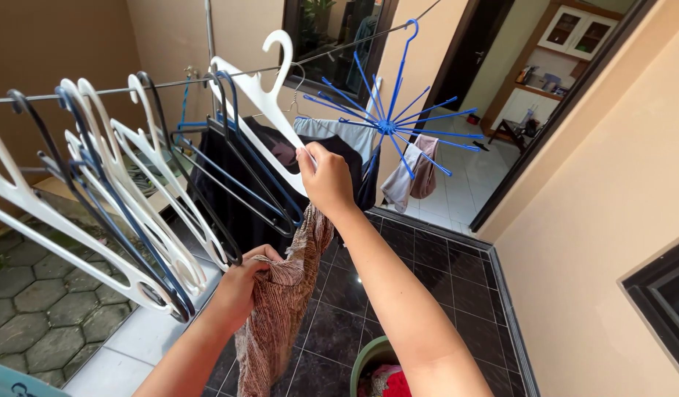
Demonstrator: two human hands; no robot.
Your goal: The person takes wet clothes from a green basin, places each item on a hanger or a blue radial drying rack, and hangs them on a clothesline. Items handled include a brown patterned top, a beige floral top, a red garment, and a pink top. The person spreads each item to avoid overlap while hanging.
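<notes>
Forearms fill the lower frame, nearest the camera, both raised toward a clothes line (134, 90) strung across the upper left. Below, dark glossy floor tiles (428, 294) are seen, w/ grey hexagonal pavers (31, 309) at far left. A tan wall (597, 220) runs down the right side, a doorway (464, 169) to a tiled room beyond it.

A brown patterned garment (277, 323) is held between the two hands, hanging down approx. to the bottom edge. The left hand (240, 283) is closed around its bunched middle, grip pressed together on the cloth. The right hand (326, 176) is higher up; its grip is pinching the garment's top edge against the lower arm of a white hanger (262, 95), which is hooked on the line.

Left of that, a row of white and dark blue hangers (126, 191) is crowded on the line, tilted. A blue spoked hanger (394, 121) is hung at centre, w/ a pinkish cloth (424, 173) draped on it. A green basket (372, 356) w/ red and pink laundry sits at the bottom, partly hidden by the right arm.
</notes>
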